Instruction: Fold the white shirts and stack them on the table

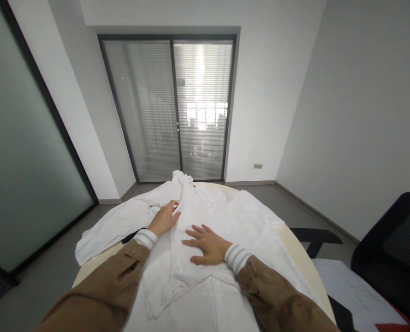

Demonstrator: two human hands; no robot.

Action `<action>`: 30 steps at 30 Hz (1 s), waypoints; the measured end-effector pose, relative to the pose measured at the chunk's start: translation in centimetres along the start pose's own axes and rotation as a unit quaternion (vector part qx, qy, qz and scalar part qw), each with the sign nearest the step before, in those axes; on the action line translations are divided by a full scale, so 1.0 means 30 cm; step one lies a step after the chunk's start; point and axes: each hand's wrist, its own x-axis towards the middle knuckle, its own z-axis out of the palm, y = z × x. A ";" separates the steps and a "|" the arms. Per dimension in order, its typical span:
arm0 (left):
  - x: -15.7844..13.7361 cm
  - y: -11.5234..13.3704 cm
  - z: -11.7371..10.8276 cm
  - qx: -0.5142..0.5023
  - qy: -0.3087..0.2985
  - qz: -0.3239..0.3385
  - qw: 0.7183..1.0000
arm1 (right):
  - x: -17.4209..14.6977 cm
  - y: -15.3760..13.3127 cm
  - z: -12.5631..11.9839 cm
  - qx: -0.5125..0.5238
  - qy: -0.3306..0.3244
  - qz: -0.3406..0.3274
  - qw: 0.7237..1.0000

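A white shirt (225,216) lies spread over a round table, with one sleeve (109,228) stretched out to the left and its collar (181,177) toward the far edge. My left hand (165,217) is closed on a fold of the shirt left of the middle, its fingertips partly hidden by the fabric. Palm down on the shirt, my right hand (208,246) lies flat with its fingers spread. The lower part of the shirt runs toward me between my forearms.
The pale table (294,249) shows its rim at the right. A dark item (133,236) peeks out beside my left wrist. At the right stand a black office chair (395,240) and some papers (350,286). Beyond the table is a glass door (142,115) with blinds.
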 end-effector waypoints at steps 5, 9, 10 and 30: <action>-0.046 0.034 -0.001 -0.007 -0.112 0.012 0.994 | 0.000 0.007 0.013 0.020 0.018 -0.001 1.000; -0.064 0.038 -0.013 0.030 -0.136 0.002 0.990 | 0.001 0.015 0.028 0.043 0.049 -0.004 0.998; -0.064 0.041 -0.014 0.027 -0.127 0.001 0.992 | 0.002 0.017 0.033 0.054 0.067 -0.002 0.996; -0.216 0.139 -0.044 0.193 -0.270 0.033 0.943 | 0.072 0.073 0.067 0.344 0.238 0.149 0.896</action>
